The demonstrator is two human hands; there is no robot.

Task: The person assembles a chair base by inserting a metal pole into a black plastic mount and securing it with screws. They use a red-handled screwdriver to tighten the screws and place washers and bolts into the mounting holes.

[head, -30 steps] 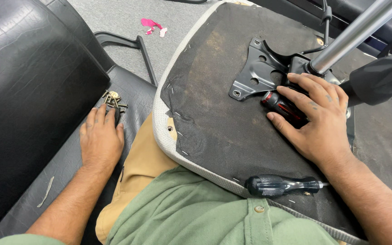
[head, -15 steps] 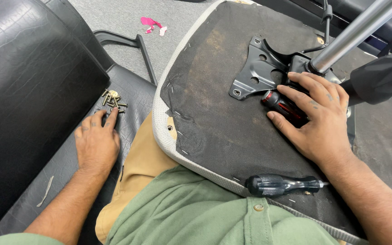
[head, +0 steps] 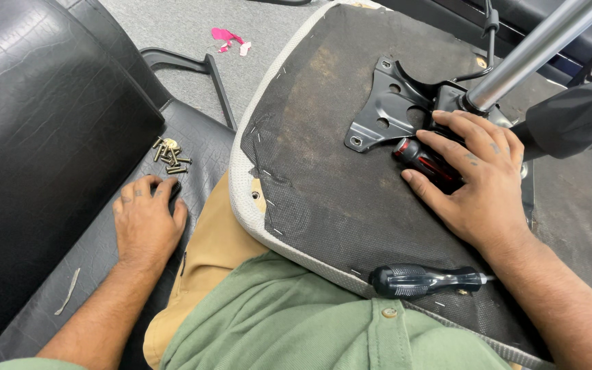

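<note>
On the upturned chair seat (head: 323, 171), the right hand (head: 477, 181) wraps its grip round a red-black screwdriver (head: 423, 159); the left hand (head: 146, 220) lies flat, fingers spread.

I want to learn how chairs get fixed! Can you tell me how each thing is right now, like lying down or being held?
Chair seat: flipped underside up, resting across the person's lap.
Metal bracket: sits on the seat underside.
Red-handled screwdriver: lying on the seat, under the right hand.
Black screwdriver: lying loose near the seat edge, untouched.
Screws: loose pile on the black cushion.
Left hand: flat on the cushion, just below the screws, holding nothing visible.
</note>
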